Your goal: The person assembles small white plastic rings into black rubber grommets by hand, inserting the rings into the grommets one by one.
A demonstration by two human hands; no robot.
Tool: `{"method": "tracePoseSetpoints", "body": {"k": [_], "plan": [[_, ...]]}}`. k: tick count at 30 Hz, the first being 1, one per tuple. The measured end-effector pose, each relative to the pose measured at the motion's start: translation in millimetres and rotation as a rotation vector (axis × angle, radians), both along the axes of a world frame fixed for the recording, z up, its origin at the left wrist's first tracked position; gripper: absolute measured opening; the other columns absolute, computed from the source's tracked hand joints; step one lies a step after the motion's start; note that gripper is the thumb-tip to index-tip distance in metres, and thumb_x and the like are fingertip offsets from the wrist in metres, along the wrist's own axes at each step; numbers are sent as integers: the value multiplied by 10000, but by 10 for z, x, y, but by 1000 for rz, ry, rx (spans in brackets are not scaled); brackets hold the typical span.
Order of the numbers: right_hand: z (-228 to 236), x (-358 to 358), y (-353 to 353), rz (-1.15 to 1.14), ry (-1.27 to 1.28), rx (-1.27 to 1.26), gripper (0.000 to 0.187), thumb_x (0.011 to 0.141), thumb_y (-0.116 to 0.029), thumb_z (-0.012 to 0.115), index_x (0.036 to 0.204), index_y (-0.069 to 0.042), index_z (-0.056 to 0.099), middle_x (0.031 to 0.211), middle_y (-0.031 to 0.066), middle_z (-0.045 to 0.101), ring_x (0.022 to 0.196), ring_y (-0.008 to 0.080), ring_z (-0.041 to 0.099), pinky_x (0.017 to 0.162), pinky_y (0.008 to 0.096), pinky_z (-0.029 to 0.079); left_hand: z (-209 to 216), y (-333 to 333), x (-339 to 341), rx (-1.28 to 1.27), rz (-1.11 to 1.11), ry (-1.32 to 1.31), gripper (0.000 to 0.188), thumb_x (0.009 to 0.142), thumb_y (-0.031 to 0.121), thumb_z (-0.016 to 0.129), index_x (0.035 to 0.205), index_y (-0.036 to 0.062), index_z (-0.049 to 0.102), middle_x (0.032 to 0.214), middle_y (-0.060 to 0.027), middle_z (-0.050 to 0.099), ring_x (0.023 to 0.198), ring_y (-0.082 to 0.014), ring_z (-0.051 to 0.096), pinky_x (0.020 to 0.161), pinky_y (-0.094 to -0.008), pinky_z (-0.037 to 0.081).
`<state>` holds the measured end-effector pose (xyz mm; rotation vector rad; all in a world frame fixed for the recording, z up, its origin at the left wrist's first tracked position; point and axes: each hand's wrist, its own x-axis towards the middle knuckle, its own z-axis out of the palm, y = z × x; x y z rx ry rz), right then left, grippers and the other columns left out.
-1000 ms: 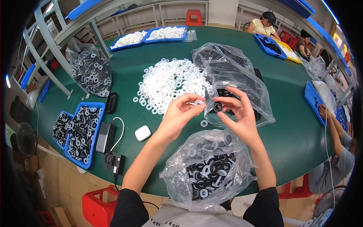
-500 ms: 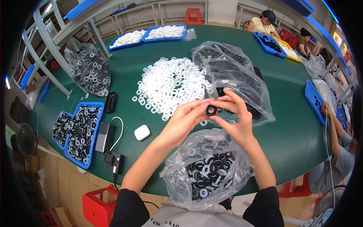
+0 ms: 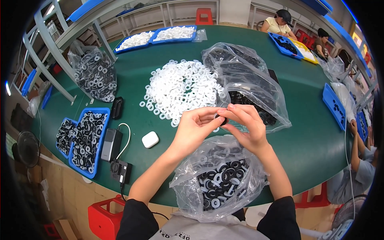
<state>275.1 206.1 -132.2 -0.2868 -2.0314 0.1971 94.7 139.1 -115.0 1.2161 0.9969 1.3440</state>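
Both hands meet over the table, above an open clear plastic bag [image 3: 182, 186] that holds mixed black and white rings [image 3: 224, 178]. Between the fingertips is a small black ring [image 3: 223, 119], mostly covered by fingers. My left hand [image 3: 196, 125] pinches it from the left with thumb and fingers. My right hand [image 3: 248, 125] closes on it from the right. Whether a white ring is joined to it cannot be seen. Just beyond the hands lies a loose pile of white rings [image 3: 176, 86]. Right of that, a large clear bag [image 3: 256, 94] lies open with black rings [image 3: 260, 110] inside.
On the left are blue trays [image 3: 94, 171] of mixed rings, a full bag [image 3: 96, 74], a power bank [image 3: 111, 145] with a cable and a white case [image 3: 150, 140]. Trays of white parts [image 3: 175, 34] stand at the back. Co-workers [image 3: 278, 26] sit at the far and right edges.
The black ring has turned, and its open face no longer shows. My right fingers have lowered and closed in around it. The co-worker's hands at the right have shifted slightly nearer.
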Motion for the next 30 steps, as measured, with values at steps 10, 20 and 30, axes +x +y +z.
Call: {"method": "tracePoseSetpoints", "body": {"k": [10, 20, 30], "plan": [[167, 33, -50, 28, 194, -290, 476, 800, -12, 722, 1248, -15, 560, 963, 72, 726, 937, 199, 657, 848, 324, 490, -25, -42, 68, 121, 139, 201, 237, 902, 16, 631, 1133, -35, 654, 999, -109, 723, 928, -130, 678, 805, -267, 547], [151, 127, 24, -100, 154, -481, 221, 838, -2, 673, 1057, -14, 650, 900, 83, 698, 836, 166, 645, 772, 292, 493, 56, -30, 21, 242, 47, 300, 246, 919, -60, 566, 1161, -46, 529, 1071, -157, 691, 1016, -174, 656, 909, -305, 523], [143, 70, -34, 77, 29, -427, 218, 730, -58, 803, 923, -28, 707, 922, 64, 586, 833, 180, 607, 730, 282, 497, 47, -53, 39, 307, 37, 354, 223, 914, -49, 570, 1136, -28, 565, 1083, -127, 685, 999, -202, 684, 867, -309, 543]]}}
